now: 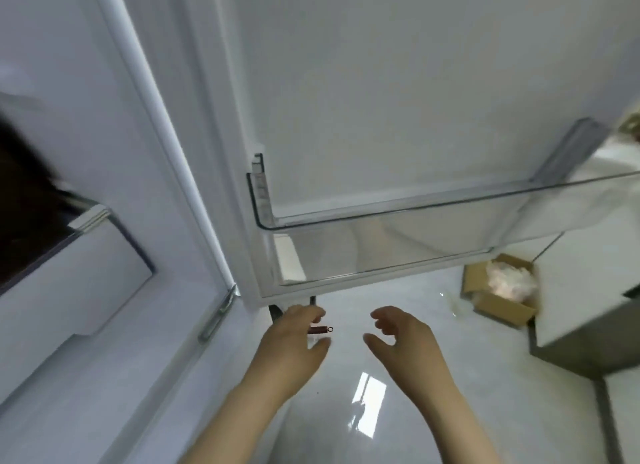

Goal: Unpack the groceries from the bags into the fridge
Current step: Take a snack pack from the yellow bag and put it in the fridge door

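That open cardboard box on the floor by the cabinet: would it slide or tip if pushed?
The cardboard box probably slides readily: the floor looks glossy, with a bright reflection. It is likely light, since only crumpled plastic shows inside. Low and wide, it seems unlikely to tip.

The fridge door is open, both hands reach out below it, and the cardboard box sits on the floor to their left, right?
Wrong side. In the head view the cardboard box sits on the floor to their right, beyond the right hand; the rest holds.
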Available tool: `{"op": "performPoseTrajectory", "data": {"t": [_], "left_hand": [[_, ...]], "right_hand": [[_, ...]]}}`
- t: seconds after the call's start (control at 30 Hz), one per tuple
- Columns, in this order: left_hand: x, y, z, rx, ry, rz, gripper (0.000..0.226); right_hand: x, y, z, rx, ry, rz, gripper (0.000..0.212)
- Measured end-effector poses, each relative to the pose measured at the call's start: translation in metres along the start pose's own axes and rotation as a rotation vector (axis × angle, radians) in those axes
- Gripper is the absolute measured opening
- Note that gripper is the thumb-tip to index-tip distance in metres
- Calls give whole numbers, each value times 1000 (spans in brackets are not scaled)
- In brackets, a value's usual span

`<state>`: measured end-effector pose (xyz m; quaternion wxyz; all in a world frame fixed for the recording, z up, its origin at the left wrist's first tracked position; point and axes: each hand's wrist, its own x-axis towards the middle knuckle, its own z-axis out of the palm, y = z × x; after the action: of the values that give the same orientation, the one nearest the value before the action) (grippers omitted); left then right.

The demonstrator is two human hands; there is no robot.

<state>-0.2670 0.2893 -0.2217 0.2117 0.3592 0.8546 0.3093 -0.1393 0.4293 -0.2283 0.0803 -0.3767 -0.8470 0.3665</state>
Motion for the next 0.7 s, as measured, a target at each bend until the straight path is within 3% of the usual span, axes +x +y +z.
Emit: {"op": "performPoseTrajectory", "data": {"t": [0.43,0.7], "left_hand": [[26,64,54,41,-485,471,39],[-30,131,101,-2,-577,665,39]], "right_hand": [[-106,37,-28,-26,420,525,33],[-192,62,-67,-21,593,645,35]]}}
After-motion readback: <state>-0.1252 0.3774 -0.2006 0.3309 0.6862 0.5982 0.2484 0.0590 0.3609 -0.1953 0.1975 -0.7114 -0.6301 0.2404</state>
